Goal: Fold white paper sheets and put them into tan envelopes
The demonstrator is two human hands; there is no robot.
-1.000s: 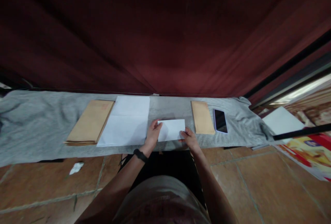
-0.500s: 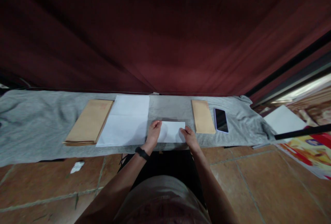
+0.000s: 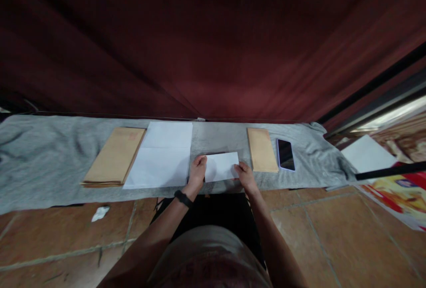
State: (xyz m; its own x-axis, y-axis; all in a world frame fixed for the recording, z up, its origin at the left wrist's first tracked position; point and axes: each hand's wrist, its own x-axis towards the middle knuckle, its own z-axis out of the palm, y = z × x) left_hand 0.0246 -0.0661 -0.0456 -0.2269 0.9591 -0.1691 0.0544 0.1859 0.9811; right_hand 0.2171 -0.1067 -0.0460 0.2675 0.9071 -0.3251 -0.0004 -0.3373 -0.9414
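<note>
I make out the small white paper (image 3: 221, 167) in front of the person's body, over the grey cloth (image 3: 49, 159), though I cannot tell whether it touches; the left hand (image 3: 197, 173) grips its left end and the right hand (image 3: 245, 176) pinches its right end; a black band (image 3: 183, 198) circles the left wrist; left of that hand I see larger white sheets (image 3: 159, 163), with stacked brown envelopes (image 3: 115, 155) beside them; near the right hand lies a narrower brown envelope (image 3: 262, 150), then a phone (image 3: 285, 155); beyond the cloth I see a dark red curtain (image 3: 213, 57).
</note>
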